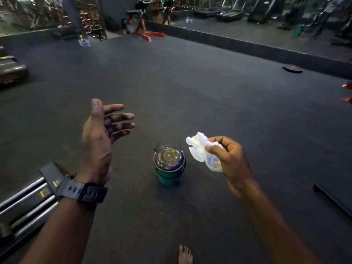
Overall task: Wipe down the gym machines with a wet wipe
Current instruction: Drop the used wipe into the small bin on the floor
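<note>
Your right hand (228, 159) pinches the soft, limp wipe (202, 149), likely light and damp; keep it bunched while your left hand (102, 134) hangs open.

definitely a gym, dark rubber floor (171, 77) all over, red-framed bench rig (142, 25) top middle, treadmills (230, 13) along the top right, weight plate (292, 69) lying flat on the right, chrome machine rails (24, 202) bottom left
</note>
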Demonstrator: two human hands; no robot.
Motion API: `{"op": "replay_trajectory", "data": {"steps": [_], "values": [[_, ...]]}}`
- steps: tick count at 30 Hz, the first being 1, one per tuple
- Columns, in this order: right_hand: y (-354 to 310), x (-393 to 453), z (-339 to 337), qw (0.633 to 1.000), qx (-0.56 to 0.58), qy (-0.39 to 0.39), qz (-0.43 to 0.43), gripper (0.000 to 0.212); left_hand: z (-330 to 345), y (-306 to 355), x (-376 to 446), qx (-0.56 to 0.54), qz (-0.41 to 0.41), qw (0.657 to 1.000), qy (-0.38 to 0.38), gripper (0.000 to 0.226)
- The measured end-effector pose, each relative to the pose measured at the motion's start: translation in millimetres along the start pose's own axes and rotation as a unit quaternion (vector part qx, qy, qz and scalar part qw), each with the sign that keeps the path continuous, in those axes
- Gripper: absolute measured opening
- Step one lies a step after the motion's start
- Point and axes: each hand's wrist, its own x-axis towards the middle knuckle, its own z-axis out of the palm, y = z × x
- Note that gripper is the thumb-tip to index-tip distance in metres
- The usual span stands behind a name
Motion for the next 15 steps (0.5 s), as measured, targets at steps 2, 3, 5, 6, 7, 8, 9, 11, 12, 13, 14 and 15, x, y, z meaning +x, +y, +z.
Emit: {"op": "replay_trajectory", "data": {"steps": [2, 3, 5, 6, 7, 8, 9, 11, 12, 13, 14, 15], "values": [[-2.2, 41.3, 7.8, 1.000, 0.008, -0.022, 0.005, 0.018, 12.8, -4.7, 31.8, 0.003, 0.009, 1.000, 0.005, 0.058], [-2.5, 61.5, 12.7, 0.999, 0.006, -0.031, 0.007, 0.018, 17.9, -7.3, 46.6, 0.008, 0.010, 1.000, 0.009, 0.058], [-2.9, 93.5, 22.4, 0.999, -0.006, -0.038, 0.002, 0.019, 23.9, -13.4, 69.2, 0.017, 0.008, 1.000, 0.016, 0.057], [-2.3, 112.4, 27.6, 0.999, -0.015, -0.043, -0.006, 0.016, 25.5, -19.4, 83.4, 0.017, 0.005, 1.000, 0.024, 0.057], [-0.4, 128.8, 31.6, 0.999, -0.026, -0.045, -0.014, 0.012, 26.6, -25.7, 96.1, 0.015, -0.001, 0.999, 0.032, 0.058], [2.3, 146.5, 36.1, 0.998, -0.038, -0.048, -0.019, 0.007, 27.2, -33.4, 110.8, 0.015, -0.008, 0.999, 0.039, 0.059], [5.1, 162.7, 40.1, 0.997, -0.050, -0.050, -0.023, 0.004, 27.8, -40.6, 124.7, 0.014, -0.014, 0.999, 0.044, 0.060], [13.5, 194.1, 48.9, 0.996, -0.070, -0.052, -0.023, 0.007, 28.1, -54.3, 153.0, 0.016, -0.020, 0.999, 0.046, 0.061], [17.8, 208.5, 53.5, 0.996, -0.077, -0.049, -0.016, 0.007, 27.3, -60.0, 167.0, 0.016, -0.020, 0.999, 0.047, 0.060], [21.7, 224.1, 58.8, 0.995, -0.085, -0.046, -0.011, 0.006, 26.9, -65.8, 183.8, 0.013, -0.018, 0.998, 0.051, 0.060], [24.5, 237.9, 63.3, 0.994, -0.094, -0.047, -0.007, 0.006, 26.9, -70.9, 198.5, 0.008, -0.016, 0.998, 0.057, 0.059], [26.0, 249.8, 67.1, 0.994, -0.101, -0.047, -0.006, 0.006, 27.6, -75.3, 210.9, 0.005, -0.017, 0.998, 0.065, 0.059]]}}
